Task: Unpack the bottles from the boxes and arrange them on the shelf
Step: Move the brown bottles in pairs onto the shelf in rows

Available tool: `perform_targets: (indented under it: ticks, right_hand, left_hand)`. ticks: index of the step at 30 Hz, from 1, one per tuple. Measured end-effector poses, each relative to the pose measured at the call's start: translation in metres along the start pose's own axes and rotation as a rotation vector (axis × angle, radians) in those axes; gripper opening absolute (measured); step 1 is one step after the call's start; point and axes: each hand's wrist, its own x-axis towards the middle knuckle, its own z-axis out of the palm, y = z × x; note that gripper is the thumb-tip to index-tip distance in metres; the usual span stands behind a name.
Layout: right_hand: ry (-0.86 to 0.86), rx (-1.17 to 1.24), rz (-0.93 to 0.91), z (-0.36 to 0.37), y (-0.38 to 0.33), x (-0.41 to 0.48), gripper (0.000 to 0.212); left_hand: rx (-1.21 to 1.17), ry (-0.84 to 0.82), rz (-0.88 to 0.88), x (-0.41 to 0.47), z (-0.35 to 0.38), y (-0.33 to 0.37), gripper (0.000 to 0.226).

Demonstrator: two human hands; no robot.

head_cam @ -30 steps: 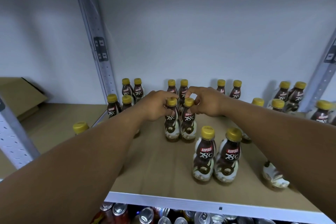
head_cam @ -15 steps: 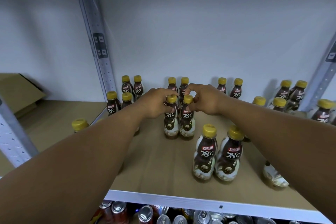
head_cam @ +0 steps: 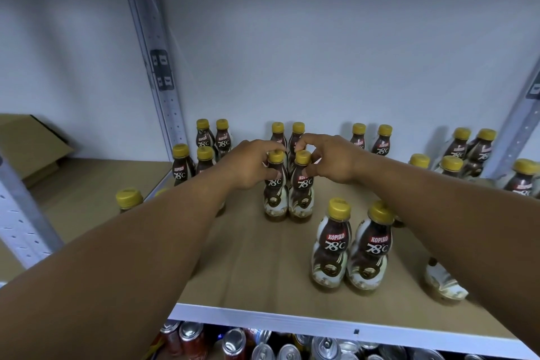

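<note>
Two brown-and-white coffee bottles with yellow caps stand side by side in the middle of the brown shelf board point(head_cam: 257, 269). My left hand point(head_cam: 248, 166) grips the neck of the left bottle point(head_cam: 275, 196). My right hand point(head_cam: 330, 159) pinches the cap and neck of the right bottle point(head_cam: 301, 199). Both bottles stand upright on the board. Another pair of the same bottles point(head_cam: 350, 248) stands nearer the front edge, untouched.
Pairs of bottles line the back wall point(head_cam: 287, 133) and the left point(head_cam: 184, 161) and right point(head_cam: 464, 155) sides. One bottle point(head_cam: 444, 283) lies partly hidden under my right forearm. Grey metal uprights point(head_cam: 157, 73) frame the shelf. Drink cans point(head_cam: 263, 345) fill the level below. A cardboard box point(head_cam: 29, 143) sits far left.
Both hands stay on the two middle bottles. The bottles have shifted slightly back on the board and the view has dipped a little.
</note>
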Motion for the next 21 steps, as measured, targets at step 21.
perform_targets:
  ticks: [21]
  right_hand:
    - [0.037, 0.018, 0.017, 0.0007, 0.0030, 0.0031, 0.038]
  left_hand:
    - [0.019, 0.000, -0.018, 0.0030, -0.0007, -0.0021, 0.058]
